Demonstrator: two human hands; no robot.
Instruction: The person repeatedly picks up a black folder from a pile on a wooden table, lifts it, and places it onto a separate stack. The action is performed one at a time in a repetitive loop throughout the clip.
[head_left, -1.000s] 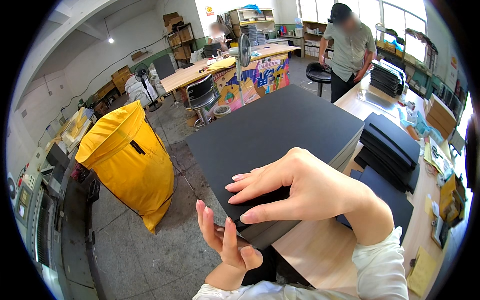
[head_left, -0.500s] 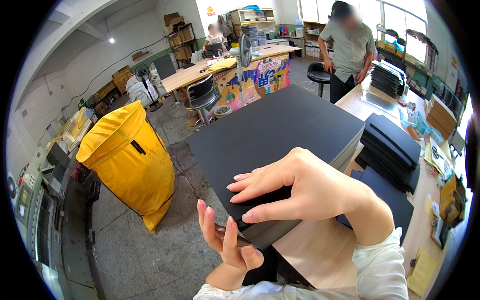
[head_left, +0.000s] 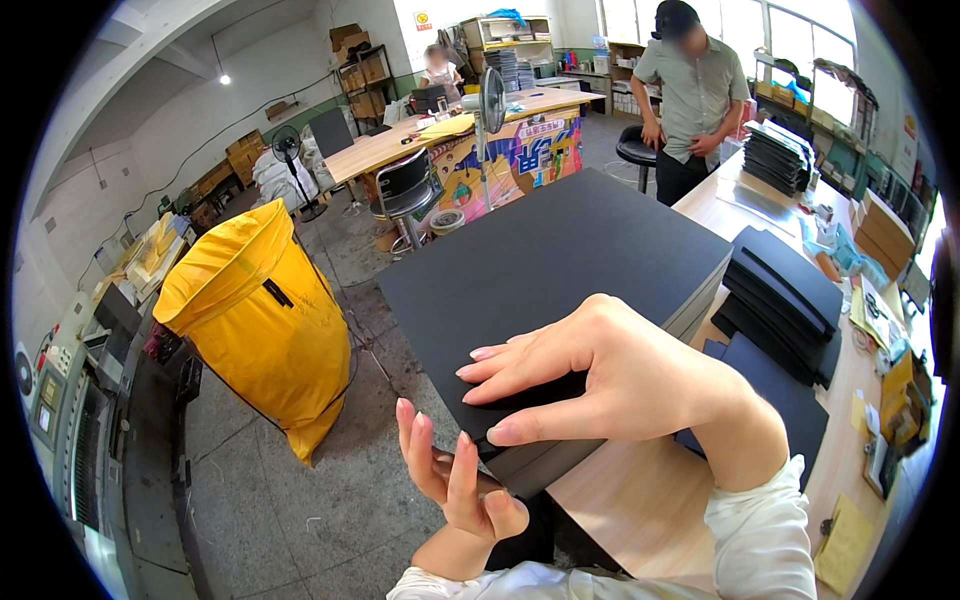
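A tall stack of large black sheets [head_left: 560,255] stands in front of me, its layered side showing along the right and near edges. Across its near left corner lies my right hand [head_left: 610,380], palm down, fingers stretched out over the top sheet and thumb apart at the near edge. Just below that corner my left hand [head_left: 465,490] is turned palm up with its fingers spread. Nothing shows in the left hand. Whether its fingertips touch the stack's side I cannot tell. The right palm's underside is hidden.
A yellow bag [head_left: 265,330] hangs open at the left, beside machines [head_left: 75,420]. Smaller black boards [head_left: 780,300] lie on the wooden table [head_left: 640,510] at right. Beyond stand a person [head_left: 690,95], a stool [head_left: 636,150], a fan [head_left: 491,100] and another table [head_left: 370,150].
The standing person's hand has come up in front of the waist, and the seated person at the back has shifted slightly. My hands have hardly moved.
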